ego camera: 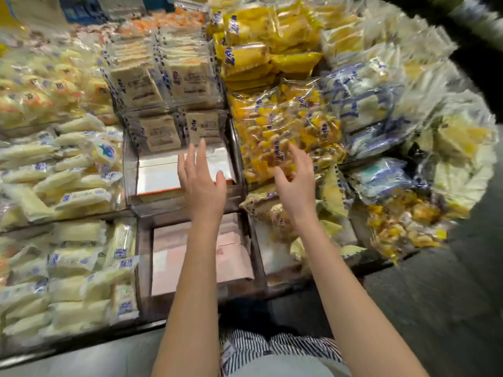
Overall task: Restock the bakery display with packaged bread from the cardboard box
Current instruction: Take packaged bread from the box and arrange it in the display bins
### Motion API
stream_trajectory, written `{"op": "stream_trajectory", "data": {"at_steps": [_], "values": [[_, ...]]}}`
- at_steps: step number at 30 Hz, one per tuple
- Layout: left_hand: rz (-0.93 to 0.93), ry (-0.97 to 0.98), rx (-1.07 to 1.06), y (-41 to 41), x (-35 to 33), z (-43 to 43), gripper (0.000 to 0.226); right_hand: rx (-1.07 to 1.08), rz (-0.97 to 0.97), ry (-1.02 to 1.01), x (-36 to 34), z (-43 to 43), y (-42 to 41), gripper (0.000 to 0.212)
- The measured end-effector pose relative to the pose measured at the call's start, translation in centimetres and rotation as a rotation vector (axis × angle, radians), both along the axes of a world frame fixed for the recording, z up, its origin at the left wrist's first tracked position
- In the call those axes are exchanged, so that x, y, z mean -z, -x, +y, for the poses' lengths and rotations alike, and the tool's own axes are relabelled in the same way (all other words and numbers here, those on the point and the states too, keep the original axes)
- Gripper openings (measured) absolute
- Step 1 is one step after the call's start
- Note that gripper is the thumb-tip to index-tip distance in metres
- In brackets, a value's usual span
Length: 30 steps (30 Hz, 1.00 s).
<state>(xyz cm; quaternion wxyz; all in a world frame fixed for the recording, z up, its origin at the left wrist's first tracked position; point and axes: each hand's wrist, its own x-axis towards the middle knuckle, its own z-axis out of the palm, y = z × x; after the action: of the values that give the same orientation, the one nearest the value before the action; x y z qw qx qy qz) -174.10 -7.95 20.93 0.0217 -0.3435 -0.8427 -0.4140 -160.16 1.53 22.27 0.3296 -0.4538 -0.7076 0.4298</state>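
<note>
While both arms reach out over the tiered display (187, 206), neither hand holds anything; left hand (201, 183) is flat, palm down, fingers straight and close together, thumb out, over the front half of the middle clear bin (130, 170); its fingertips reach the lower edge of the right one of two tan bread packs (204, 129) standing at the back of that bin; contact or not, cannot tell; front of that bin shows a white liner sheet (160, 175) with a red edge; right hand (295, 186) sits just right of that bin, fingers loosely curled, index out, over the pile of small yellow-wrapped snack packs (285, 123); whether it touches them, cannot tell, too much blur; upper bin (119, 104) behind carries two upright rows of tan packs (136, 83) of the same look; lower bin (144, 254), nearest me, has a pinkish paper sheet (201, 257) lying in it; left bays hold stacked pale white bread packs (70, 183) with blue labels; above the snack pile, larger yellow packs (253, 58); far right, blue-and-white packs (364, 104), blurred; striped garment (275, 346) at the bottom edge; grey floor (435, 308) to its right.
</note>
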Motion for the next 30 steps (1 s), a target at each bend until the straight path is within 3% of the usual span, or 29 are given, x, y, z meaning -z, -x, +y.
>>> {"op": "stream_trajectory", "data": {"at_steps": [3, 8, 15, 22, 30], "values": [[0.042, 0.032, 0.041, -6.2, -1.3, 1.8, 0.062, 0.023, -0.041, -0.03, -0.5, 0.8, -8.4, 0.056], [-0.02, 0.024, 0.288, -20.4, -1.4, 6.4, 0.064, 0.206, -0.122, 0.032, -0.4, 2.8, -23.7, 0.055], [-0.001, 0.075, 0.82, -40.7, -1.1, 13.8, 0.061, 0.541, -0.331, 0.255, -0.4, 4.3, -44.7, 0.066], [0.178, 0.192, 1.255, -57.7, -0.2, 18.1, 0.063, 0.937, -0.419, 0.383, -0.2, 1.4, -59.3, 0.066], [0.239, 0.264, 1.614, -76.1, 0.8, 21.9, 0.064, 1.285, -0.372, 0.478, 0.5, 0.5, -74.3, 0.066]]}}
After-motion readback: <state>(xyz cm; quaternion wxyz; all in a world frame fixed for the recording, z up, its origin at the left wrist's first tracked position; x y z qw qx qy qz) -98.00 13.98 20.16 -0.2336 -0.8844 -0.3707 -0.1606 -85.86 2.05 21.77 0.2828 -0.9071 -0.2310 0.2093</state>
